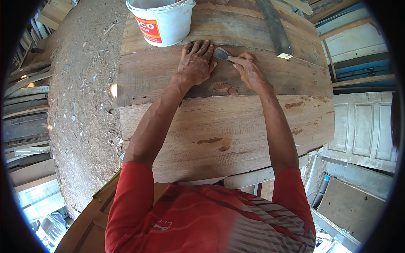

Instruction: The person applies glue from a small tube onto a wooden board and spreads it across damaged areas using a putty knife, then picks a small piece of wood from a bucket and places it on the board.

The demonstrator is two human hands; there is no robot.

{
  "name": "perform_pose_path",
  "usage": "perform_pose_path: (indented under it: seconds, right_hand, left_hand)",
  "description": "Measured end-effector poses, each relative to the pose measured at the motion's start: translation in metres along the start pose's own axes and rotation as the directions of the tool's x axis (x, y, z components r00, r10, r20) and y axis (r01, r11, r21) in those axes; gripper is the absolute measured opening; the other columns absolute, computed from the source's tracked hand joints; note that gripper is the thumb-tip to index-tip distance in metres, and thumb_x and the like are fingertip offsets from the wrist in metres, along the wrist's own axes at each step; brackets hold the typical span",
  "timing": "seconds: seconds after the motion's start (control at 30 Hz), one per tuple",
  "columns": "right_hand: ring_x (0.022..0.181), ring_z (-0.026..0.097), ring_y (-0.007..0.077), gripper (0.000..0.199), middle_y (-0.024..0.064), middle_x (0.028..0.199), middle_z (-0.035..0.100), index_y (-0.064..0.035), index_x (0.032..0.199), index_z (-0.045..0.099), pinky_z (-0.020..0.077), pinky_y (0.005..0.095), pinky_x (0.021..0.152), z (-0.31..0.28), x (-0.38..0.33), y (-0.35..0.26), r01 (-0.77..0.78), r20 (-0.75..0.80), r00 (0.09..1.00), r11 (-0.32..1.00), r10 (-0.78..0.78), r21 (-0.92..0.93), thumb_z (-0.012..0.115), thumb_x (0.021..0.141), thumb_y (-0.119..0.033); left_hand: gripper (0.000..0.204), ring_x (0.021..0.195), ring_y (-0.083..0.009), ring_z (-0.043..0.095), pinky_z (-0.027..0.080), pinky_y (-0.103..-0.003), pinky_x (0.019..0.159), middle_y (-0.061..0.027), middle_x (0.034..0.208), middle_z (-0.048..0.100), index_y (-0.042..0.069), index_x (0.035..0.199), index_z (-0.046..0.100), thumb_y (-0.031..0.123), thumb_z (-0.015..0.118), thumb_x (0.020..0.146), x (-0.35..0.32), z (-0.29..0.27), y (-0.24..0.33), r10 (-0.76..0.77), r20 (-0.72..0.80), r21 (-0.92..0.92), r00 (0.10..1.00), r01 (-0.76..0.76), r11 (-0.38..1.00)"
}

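Note:
Wide wooden planks (236,130) lie side by side in front of me, with reddish-brown filler patches on them. My left hand (195,63) rests flat on the far plank, fingers spread, just below a white plastic bucket (162,23). My right hand (249,69) grips a putty knife (221,54) whose metal blade touches the wood by a seam, right beside my left fingertips. A brownish filled patch (223,87) sits below both hands.
A long dark metal bar (276,29) lies slanted on the far planks, right of the bucket. Dusty ground (80,105) strewn with wood chips runs along the left. Stacked boards (25,105) stand far left; white panelled doors (363,130) lie at right.

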State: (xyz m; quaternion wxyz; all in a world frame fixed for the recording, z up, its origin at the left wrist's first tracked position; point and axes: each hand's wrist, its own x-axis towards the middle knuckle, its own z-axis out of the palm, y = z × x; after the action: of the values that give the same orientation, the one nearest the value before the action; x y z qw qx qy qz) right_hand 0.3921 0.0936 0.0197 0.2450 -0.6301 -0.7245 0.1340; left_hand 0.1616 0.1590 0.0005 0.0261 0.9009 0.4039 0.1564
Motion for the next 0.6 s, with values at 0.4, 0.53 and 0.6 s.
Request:
perform_pose_path:
  seconds: [0.4, 0.53, 0.6]
  right_hand:
    - [0.105, 0.064, 0.0336, 0.029, 0.0156, 0.108, 0.067, -0.0109, 0.124, 0.075, 0.0518, 0.0426, 0.092, 0.016, 0.011, -0.021, -0.024, -0.056, 0.998, 0.993, 0.03, 0.113, 0.066, 0.096, -0.006]
    - [0.104, 0.062, 0.0333, 0.031, 0.014, 0.105, 0.067, -0.0118, 0.125, 0.074, 0.0516, 0.0433, 0.091, 0.001, 0.0, -0.024, -0.032, -0.179, 0.983, 0.997, 0.043, 0.065, 0.067, 0.095, -0.005]
    - [0.102, 0.061, 0.0336, 0.031, 0.0131, 0.103, 0.067, -0.0126, 0.124, 0.074, 0.0515, 0.044, 0.091, -0.015, -0.016, -0.028, -0.041, -0.243, 0.968, 0.998, 0.053, 0.052, 0.067, 0.094, -0.006]
  left_hand:
    - [0.07, 0.151, -0.0342, 0.034, 0.022, -0.053, 0.123, -0.0189, 0.161, 0.042, 0.004, 0.158, 0.036, 0.034, 0.061, 0.1, -0.003, -0.001, -0.005, -0.042, -0.078, -0.16, 0.996, 0.029, 0.987]
    - [0.078, 0.15, -0.0374, 0.035, 0.024, -0.052, 0.123, -0.0246, 0.158, 0.042, 0.001, 0.16, 0.031, 0.028, 0.066, 0.095, 0.0, -0.003, -0.012, -0.093, -0.104, -0.301, 0.99, 0.058, 0.952]
    - [0.08, 0.15, -0.0389, 0.035, 0.025, -0.052, 0.123, -0.0257, 0.157, 0.043, 0.001, 0.16, 0.03, 0.026, 0.066, 0.094, 0.002, -0.003, -0.012, -0.093, -0.117, -0.306, 0.989, 0.054, 0.951]
